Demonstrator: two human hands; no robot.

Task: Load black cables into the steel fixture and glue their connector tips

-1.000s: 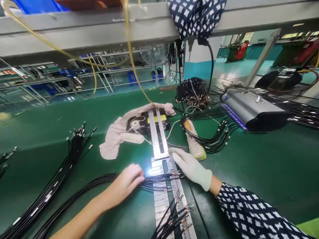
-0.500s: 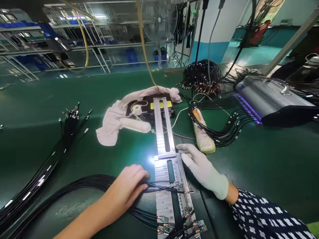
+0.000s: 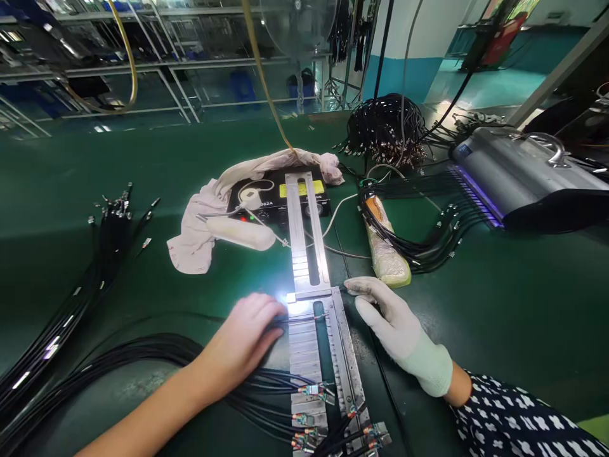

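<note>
My bare left hand [image 3: 250,333] is closed on a thin black cable [image 3: 299,319], whose stripped end lies across the slotted metal fixture [image 3: 304,352]. To the right of the fixture, my gloved right hand [image 3: 390,317] has its thumb and forefinger apart, with nothing visible between them. A bright light glows at the fixture's left edge beside my left fingers. Lower on the fixture rest several black cables with metal connectors [image 3: 314,390]. Behind it stands a black control box [image 3: 266,197] with a pale cloth [image 3: 197,222] draped around it.
Black cable bundles [image 3: 114,235] lie at the left. On the right are a wrapped orange-and-white object [image 3: 386,251], more cables and a grey machine [image 3: 537,181] with purple light. A cable heap [image 3: 385,130] sits at the back. A yellow hose [image 3: 266,82] hangs down.
The cables my left hand held now lie lower on the fixture, and one thin cable is at its fingers. My right hand has moved slightly away from the fixture. The view has shifted.
</note>
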